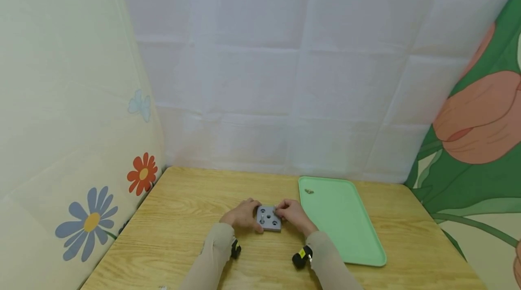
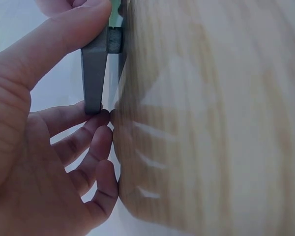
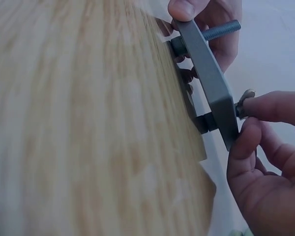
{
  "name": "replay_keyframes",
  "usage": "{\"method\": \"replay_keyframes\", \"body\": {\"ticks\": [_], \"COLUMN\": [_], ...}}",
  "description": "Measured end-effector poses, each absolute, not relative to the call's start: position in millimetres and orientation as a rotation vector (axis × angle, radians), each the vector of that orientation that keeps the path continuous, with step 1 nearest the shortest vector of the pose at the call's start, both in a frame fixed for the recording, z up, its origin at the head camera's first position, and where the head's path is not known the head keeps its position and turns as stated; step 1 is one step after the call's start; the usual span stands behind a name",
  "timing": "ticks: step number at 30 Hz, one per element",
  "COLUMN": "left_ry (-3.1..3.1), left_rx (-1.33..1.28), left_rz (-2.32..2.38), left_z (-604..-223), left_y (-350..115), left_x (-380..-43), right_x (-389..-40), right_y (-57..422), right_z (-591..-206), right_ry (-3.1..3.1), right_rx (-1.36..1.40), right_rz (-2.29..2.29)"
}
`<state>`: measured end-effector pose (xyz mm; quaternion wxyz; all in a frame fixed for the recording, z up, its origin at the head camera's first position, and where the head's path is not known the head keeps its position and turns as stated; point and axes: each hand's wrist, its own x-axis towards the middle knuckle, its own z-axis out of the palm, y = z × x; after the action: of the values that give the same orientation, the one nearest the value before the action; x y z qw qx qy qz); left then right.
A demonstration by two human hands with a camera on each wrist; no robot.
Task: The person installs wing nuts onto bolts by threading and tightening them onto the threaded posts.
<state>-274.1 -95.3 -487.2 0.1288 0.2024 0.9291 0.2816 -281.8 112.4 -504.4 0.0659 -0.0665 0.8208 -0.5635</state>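
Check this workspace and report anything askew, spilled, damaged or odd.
Nothing looks spilled or damaged. Slightly odd: the metal plate stands off the table instead of lying flat, because bolt heads jut from its underside.

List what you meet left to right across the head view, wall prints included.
Blue flower print → red flower print → left hand → gray plate → right hand → green tray → pink tulip print.
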Motion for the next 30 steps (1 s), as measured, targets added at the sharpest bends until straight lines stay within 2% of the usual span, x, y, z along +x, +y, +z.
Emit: {"method": "replay_keyframes", "body": {"ticks": [30], "left_ry": [2.694], "left_rx": [0.568], "left_rz": [0.819], "left_z": [-488.3], "left_y": [-94.8], "left_x": [-274.6], "right_x": [-281.6], "right_y": [111.8], "right_z": [-503.3], "right_ry": [2.592], "right_rx": [-0.236], "right_rz": [-1.566]}}
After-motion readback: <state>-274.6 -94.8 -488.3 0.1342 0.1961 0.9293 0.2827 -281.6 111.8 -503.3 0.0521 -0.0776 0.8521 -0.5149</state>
